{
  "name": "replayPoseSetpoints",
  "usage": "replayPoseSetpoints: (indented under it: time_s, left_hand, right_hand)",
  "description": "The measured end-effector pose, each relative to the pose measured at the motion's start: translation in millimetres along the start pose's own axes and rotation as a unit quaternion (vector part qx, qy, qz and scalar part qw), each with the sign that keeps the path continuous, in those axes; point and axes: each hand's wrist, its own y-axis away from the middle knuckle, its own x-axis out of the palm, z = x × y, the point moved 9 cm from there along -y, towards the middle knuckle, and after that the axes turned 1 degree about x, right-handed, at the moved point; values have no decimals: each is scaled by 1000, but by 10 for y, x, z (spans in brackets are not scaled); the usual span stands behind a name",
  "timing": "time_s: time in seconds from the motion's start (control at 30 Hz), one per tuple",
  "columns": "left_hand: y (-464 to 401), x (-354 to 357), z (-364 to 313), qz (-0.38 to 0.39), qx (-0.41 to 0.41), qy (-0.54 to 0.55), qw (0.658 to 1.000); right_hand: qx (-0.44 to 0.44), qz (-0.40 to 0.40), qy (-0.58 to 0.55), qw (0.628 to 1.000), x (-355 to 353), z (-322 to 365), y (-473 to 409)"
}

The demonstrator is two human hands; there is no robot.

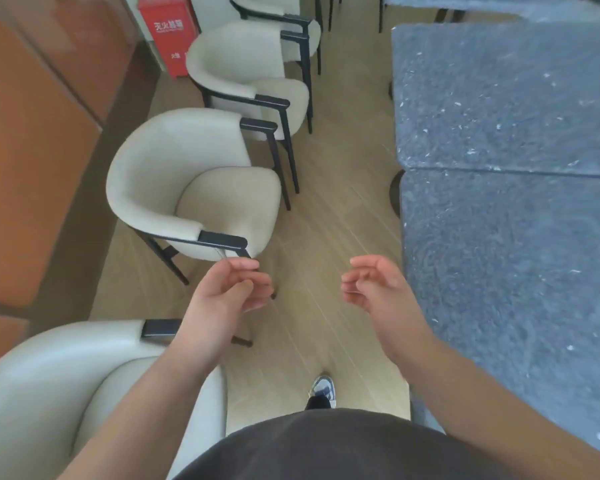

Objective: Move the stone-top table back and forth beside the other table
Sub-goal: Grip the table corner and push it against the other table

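I am looking down from my head camera at a room with a pale wood plank floor [343,188] running away from me like an aisle.

On my right, two dark grey speckled stone-top tables are standing edge to edge, with a thin seam between them. The nearer stone-top table [520,271] is filling the right side of the view, close beside my right arm; the farther stone-top table [499,98] is lying just beyond it, and their edges are touching or nearly touching. A dark rounded base is showing under the seam at the aisle side.

On my left, a row of cream upholstered armchairs with black frames is lining the aisle: one cream armchair at my left elbow [49,393], a second cream armchair ahead of it [187,188], a third cream armchair farther on [243,74], and part of a fourth at the top. Behind them a reddish-brown wooden wall panel [39,133] is running along the left edge, and a red box with white lettering [167,32] is standing on the floor at the far end.

My left hand [229,296] and my right hand [374,285] are hanging in the air over the floor, apart from each other, palms turned inward, fingers loosely curled and gripping nothing. Neither hand is touching a table. My grey and white shoe [323,389] is showing on the floor below them, above my dark shirt [326,448].
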Motion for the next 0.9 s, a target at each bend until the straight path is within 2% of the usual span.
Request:
replayPoseSetpoints:
  time_s: [0.3,0.53,0.73,0.9]
  left_hand:
    - [-1491,988,-177,117,-39,-19,992]
    - [-2873,1827,-242,237,-70,-47,968]
    - [-3825,2641,-213,338,-174,-76,922]
    - [-4123,3187,97,368,-245,-168,881]
  right_hand:
    - [26,-118,-66,990,-420,287,-902]
    - [63,-224,-104,967,-669,279,-1875]
    - [98,-339,-236,905,-851,306,-2581]
    - [128,-375,-327,858,-941,189,-2890]
